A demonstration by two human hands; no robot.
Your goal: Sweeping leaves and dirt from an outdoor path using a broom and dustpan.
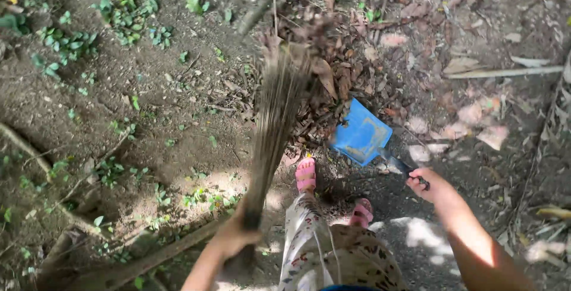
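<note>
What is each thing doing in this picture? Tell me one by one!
Left hand: closed around the broom's handle.
Right hand: closed around the dustpan's dark handle.
Broom: tilted, bristles blurred, tips in the leaf pile.
Blue dustpan: low by the leaves; nothing visible on its face.
Dry leaves: heaped on the soil.
Pink sandals: on the feet, standing on the ground.

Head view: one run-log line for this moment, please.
left hand: grips stick broom | right hand: holds blue dustpan | dry leaves: beside dustpan

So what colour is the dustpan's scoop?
The plastic dustpan in the right hand is blue, smeared with dirt; head view.
</note>
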